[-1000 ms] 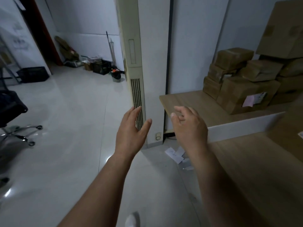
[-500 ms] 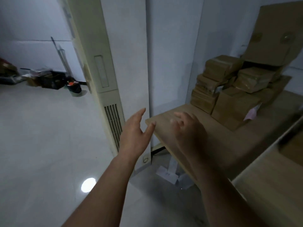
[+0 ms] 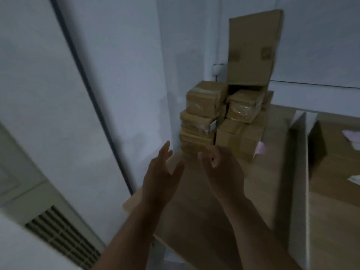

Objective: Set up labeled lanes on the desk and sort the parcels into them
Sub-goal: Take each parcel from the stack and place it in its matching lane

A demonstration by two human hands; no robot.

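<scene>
A stack of brown cardboard parcels [image 3: 206, 100] stands at the far corner of a wooden desk [image 3: 268, 172], against the wall. The largest parcel [image 3: 233, 137] sits low at the front with a pink label [image 3: 260, 150] on its side. My left hand [image 3: 159, 176] is held out with fingers spread, empty, a short way in front of the stack. To its right my right hand [image 3: 220, 172] is raised with fingers loosely curled, also empty. Neither hand touches a parcel. The picture is blurred.
A tall open carton flap [image 3: 253, 47] rises behind the stack. A white divider panel [image 3: 298, 172] separates this desk from another one on the right, where paper slips [image 3: 352, 137] lie. A standing air conditioner [image 3: 39, 191] with a vent grille fills the left.
My view has swung right and closer to the desk, so the parcel stack now sits straight ahead. Both hands have stayed raised and empty, now nearer the parcels.
</scene>
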